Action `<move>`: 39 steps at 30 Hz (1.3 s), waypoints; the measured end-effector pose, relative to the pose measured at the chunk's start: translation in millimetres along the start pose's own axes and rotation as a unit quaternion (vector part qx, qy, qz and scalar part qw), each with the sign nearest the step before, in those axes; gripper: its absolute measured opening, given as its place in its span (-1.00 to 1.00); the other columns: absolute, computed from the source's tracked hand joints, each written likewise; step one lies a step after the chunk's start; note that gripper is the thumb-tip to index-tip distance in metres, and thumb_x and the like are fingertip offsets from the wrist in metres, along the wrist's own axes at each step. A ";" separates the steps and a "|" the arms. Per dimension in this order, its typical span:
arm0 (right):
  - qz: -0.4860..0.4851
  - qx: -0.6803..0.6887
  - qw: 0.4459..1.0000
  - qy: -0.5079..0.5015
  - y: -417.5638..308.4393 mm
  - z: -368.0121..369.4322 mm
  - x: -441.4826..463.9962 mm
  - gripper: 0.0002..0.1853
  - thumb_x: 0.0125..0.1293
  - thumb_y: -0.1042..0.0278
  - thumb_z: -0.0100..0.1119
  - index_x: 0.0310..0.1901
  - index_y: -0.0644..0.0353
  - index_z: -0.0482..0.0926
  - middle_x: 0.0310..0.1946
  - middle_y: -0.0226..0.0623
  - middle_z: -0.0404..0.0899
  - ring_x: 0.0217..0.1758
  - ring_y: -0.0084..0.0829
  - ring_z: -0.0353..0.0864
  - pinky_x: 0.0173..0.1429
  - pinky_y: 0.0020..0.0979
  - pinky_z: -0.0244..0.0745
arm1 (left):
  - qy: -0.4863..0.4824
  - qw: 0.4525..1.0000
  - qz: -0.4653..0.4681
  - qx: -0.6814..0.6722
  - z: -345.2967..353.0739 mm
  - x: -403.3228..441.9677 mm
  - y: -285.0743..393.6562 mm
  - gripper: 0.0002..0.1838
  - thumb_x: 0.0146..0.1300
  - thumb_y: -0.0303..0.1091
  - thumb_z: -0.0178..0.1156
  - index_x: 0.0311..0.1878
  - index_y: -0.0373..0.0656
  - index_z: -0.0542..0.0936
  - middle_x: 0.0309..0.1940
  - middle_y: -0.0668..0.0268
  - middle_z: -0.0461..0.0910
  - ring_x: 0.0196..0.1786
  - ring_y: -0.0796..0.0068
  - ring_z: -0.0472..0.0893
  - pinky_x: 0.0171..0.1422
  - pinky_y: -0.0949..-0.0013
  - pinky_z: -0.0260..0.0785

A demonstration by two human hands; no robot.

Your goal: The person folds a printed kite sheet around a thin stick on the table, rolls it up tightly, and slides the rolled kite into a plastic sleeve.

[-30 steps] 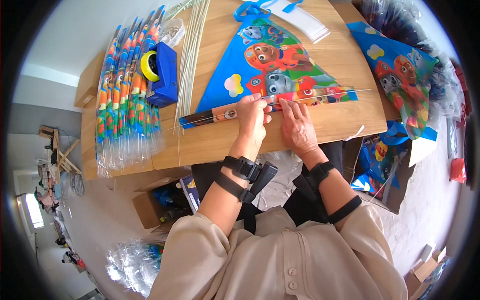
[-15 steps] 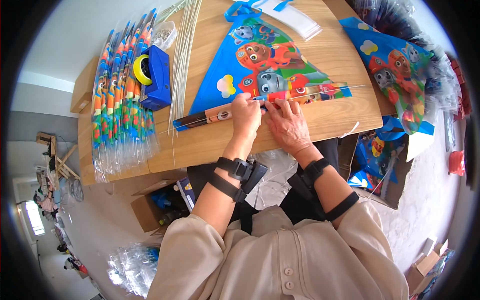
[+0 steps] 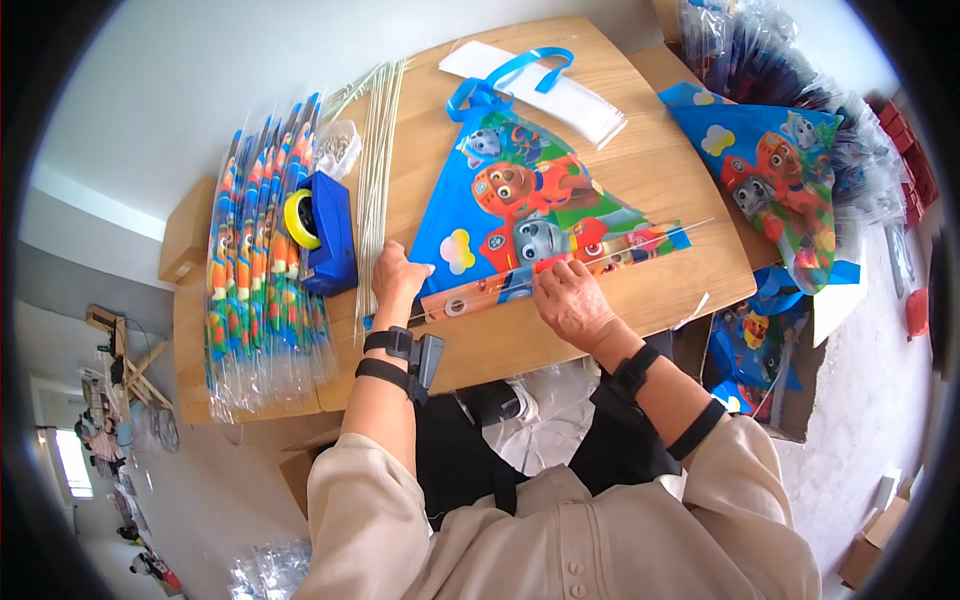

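Observation:
A triangular printed sheet [image 3: 520,215], kite-like, lies on the wooden table with cartoon dogs on blue and green and a blue ribbon [image 3: 480,100] at its top. Its near edge is folded over in a long strip, with a thin rod [image 3: 660,240] along it. My right hand [image 3: 572,300] is closed on this folded edge near its middle, fingertips pressed down. My left hand [image 3: 397,275] is by the sheet's left corner, beside a bundle of thin pale rods [image 3: 378,160]. Its thumb stands apart from the fingers, which are partly hidden; I see nothing held there.
Rolled printed pieces in clear sleeves [image 3: 260,250] lie at the left, beside a blue tape dispenser [image 3: 330,235] and a small clear tub [image 3: 337,148]. White strips [image 3: 540,90] lie at the back. Another printed sheet [image 3: 770,170] hangs at right above an open carton [image 3: 790,410].
My left hand has left the middle of the folded edge and moved left to the sheet's corner. My right hand stays on the edge. The camera view has shifted.

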State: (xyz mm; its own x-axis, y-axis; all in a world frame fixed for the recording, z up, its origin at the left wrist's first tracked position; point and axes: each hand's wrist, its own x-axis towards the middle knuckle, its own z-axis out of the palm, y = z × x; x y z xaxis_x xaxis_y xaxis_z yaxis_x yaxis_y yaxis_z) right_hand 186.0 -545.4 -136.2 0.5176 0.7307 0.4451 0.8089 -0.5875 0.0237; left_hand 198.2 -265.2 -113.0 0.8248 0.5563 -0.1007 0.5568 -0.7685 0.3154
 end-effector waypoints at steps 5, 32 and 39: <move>-0.057 0.006 0.998 0.024 8.8 3.8 5.6 -0.90 0.02 0.32 0.13 -0.50 0.13 0.52 -0.45 -0.36 0.46 -0.26 -0.33 0.48 -0.19 -0.29 0.38 | -0.099 0.991 -0.007 -0.094 10.5 32.9 -19.9 -0.69 -0.12 -0.33 0.51 -0.33 -0.26 0.64 -0.58 0.19 0.64 -0.54 0.35 0.63 -0.41 0.30 0.40; 0.493 0.674 0.540 0.107 15.0 -9.0 -22.9 -0.55 0.34 0.33 0.22 0.10 0.50 0.35 -0.14 0.03 0.60 -0.13 -0.23 0.70 -0.08 -0.32 0.67 | 0.147 0.837 0.517 0.099 0.3 -85.0 -37.2 -0.51 0.10 -0.57 0.17 0.13 0.07 0.57 -0.53 0.30 0.22 -0.47 0.30 0.38 -0.38 0.22 0.29; 0.631 0.667 0.374 0.128 33.8 -2.8 1.9 -0.75 0.37 0.33 0.06 -0.16 0.40 0.37 -0.31 0.03 0.60 -0.32 -0.08 0.73 -0.35 -0.12 0.71 | 0.048 0.864 0.500 0.003 -23.4 -87.8 -22.0 -0.65 -0.01 -0.56 0.35 -0.12 -0.01 0.61 -0.52 0.29 0.36 -0.49 0.30 0.49 -0.40 0.21 0.38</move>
State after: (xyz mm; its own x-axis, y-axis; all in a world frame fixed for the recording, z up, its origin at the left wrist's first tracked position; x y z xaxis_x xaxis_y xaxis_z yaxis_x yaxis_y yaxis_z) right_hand 213.6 -564.9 -132.1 0.8161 0.0072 -0.5779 -0.5286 0.4134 -0.7414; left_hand 111.2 -289.7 -88.9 0.8818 -0.3647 0.2989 -0.4303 -0.8817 0.1936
